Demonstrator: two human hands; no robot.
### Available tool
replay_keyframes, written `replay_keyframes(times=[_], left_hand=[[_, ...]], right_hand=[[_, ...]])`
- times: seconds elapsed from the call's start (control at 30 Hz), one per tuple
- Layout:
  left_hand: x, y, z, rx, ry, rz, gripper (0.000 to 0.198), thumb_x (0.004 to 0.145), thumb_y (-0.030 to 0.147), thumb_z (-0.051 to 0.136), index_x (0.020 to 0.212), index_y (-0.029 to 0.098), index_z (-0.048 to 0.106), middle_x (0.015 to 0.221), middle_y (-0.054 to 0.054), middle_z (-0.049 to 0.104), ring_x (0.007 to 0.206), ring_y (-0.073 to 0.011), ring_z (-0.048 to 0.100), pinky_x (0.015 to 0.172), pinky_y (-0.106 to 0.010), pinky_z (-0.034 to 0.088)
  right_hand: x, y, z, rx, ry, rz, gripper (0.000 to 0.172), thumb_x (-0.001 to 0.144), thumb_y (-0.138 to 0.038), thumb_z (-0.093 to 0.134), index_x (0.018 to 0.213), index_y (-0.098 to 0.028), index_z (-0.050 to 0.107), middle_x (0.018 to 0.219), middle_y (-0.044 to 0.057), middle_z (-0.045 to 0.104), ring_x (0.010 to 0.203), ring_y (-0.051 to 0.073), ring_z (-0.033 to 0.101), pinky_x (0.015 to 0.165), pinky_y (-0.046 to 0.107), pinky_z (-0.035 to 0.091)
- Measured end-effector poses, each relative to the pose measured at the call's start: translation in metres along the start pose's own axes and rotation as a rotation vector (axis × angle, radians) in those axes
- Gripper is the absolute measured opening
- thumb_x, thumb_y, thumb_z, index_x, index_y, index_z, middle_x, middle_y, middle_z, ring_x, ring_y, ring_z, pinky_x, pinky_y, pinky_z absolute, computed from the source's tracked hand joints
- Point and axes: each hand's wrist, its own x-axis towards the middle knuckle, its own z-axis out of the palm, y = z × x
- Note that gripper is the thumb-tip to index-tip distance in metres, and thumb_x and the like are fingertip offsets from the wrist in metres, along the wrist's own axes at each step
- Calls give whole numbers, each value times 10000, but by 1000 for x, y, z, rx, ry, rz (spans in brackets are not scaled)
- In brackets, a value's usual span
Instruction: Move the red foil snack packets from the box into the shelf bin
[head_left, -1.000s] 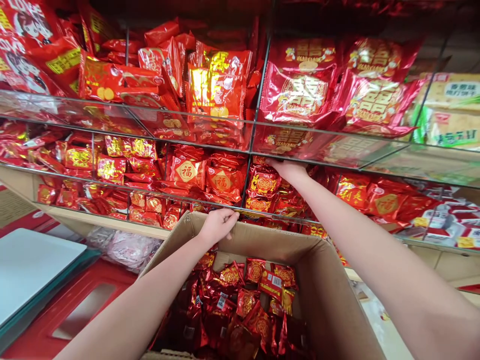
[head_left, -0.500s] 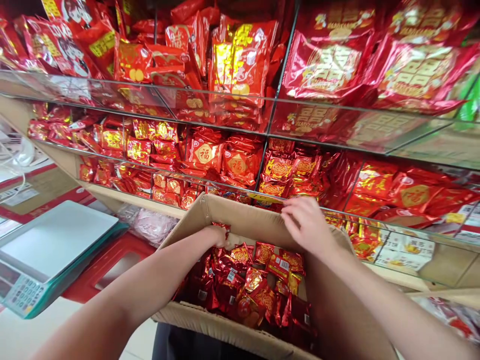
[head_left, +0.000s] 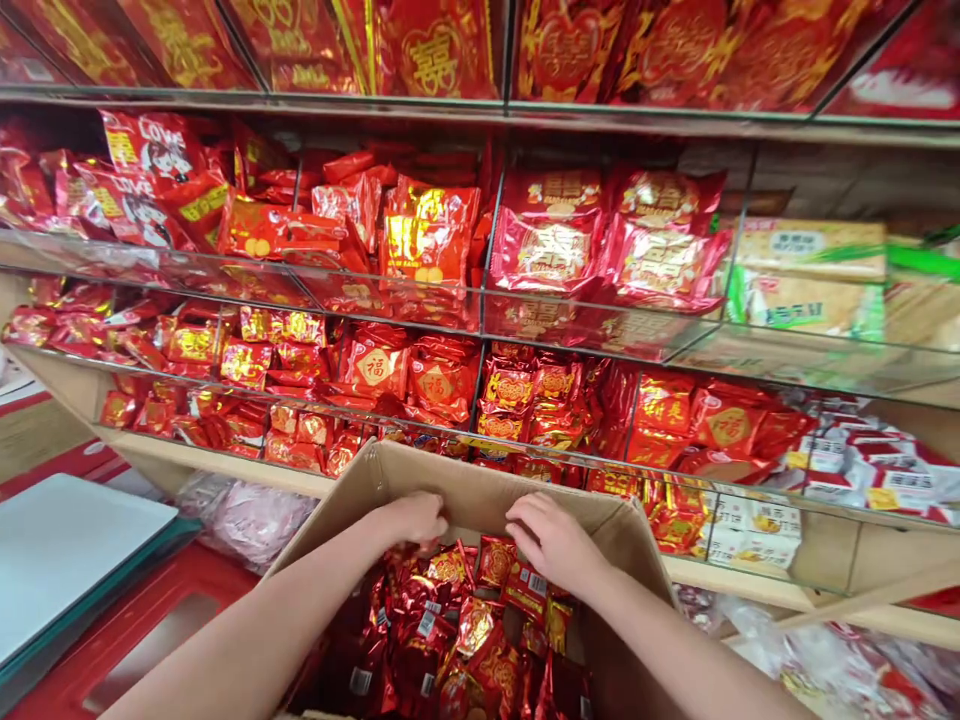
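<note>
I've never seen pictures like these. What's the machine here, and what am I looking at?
There is no machine arm: these are a person's own bare hands, seen from a camera worn on the head, looking forward and down. The left hand and right hand reach into an open cardboard box. Shiny red packets lie loose inside it. Whether either hand's grip holds a packet is hidden from this angle. Beyond the box stand shelves filled mostly with red wrapped packs.
</note>
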Motion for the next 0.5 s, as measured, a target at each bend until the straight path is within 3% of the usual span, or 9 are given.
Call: replay_keyframes(times=[0.03, 0.07, 0.1, 0.13, 0.2, 0.27, 0.33, 0.4, 0.5], left_hand=[[-4, 7, -5, -95, -56, 56, 354, 696, 369, 458, 964, 158, 550, 848, -125, 630, 660, -238, 623, 564, -342, 480], [-8, 14, -9, -327, -157, 160, 355, 728, 356, 423, 1022, 178, 512, 831, -94, 629, 625, -201, 620, 538, -311, 484], [-13, 21, -13, -549, -259, 252, 372, 740, 355, 420, 1074, 200, 471, 822, -70, 626, 635, -180, 617, 558, -303, 488], [-17, 27, -15, -711, -289, 318, 388, 742, 354, 439, 1105, 218, 445, 829, -53, 621, 641, -159, 610, 582, -296, 489], [-24, 37, -19, -902, -267, 408, 427, 741, 367, 479, 1145, 246, 413, 902, -43, 603, 656, -129, 596, 618, -286, 486], [-30, 43, -21, -975, -213, 452, 449, 730, 372, 516, 1154, 266, 410, 974, -40, 581, 700, -124, 584, 642, -284, 479], [-33, 45, -22, -998, -175, 481, 435, 718, 362, 542, 1131, 271, 440, 1036, -37, 559, 805, -143, 567, 688, -292, 465], [-35, 45, -22, -997, -172, 475, 380, 726, 373, 534, 1083, 252, 492, 1066, -41, 544, 900, -162, 538, 747, -301, 439], [-39, 45, -21, -1033, -260, 366, 381, 748, 449, 464, 1050, 221, 516, 1052, -67, 539, 849, -164, 558, 759, -330, 424]], right_hand=[[0, -1, 3, 102, -4, 88, 262, 766, -284, 487, 1009, -187, 509, 944, 75, 565, 874, 182, 506, 782, 351, 404], [0, -3, 5, 224, -22, 178, 403, 724, -322, 542, 1093, -190, 450, 989, 81, 553, 876, 185, 520, 770, 348, 418], [1, -4, 7, 367, -56, 260, 542, 677, -350, 589, 1155, -195, 385, 1011, 82, 548, 855, 186, 539, 740, 342, 437], [2, -6, 9, 522, -109, 331, 629, 641, -367, 619, 1180, -199, 343, 994, 76, 558, 808, 182, 561, 693, 332, 457], [6, -9, 11, 804, -230, 437, 595, 628, -377, 620, 1130, -187, 366, 855, 41, 594, 678, 163, 588, 586, 299, 475], [8, -10, 10, 943, -275, 503, 441, 648, -376, 593, 1005, -169, 436, 708, 3, 590, 581, 150, 587, 508, 267, 466], [8, -9, 9, 883, -236, 507, 295, 688, -364, 542, 896, -162, 487, 647, -4, 582, 523, 144, 580, 460, 247, 449], [6, -6, 7, 678, -163, 435, 223, 743, -317, 467, 900, -172, 529, 697, 16, 611, 515, 144, 584, 472, 258, 457], [4, 0, 4, 287, -20, 278, 357, 727, -145, 413, 1057, -210, 532, 932, 54, 626, 760, 180, 608, 718, 328, 468]])
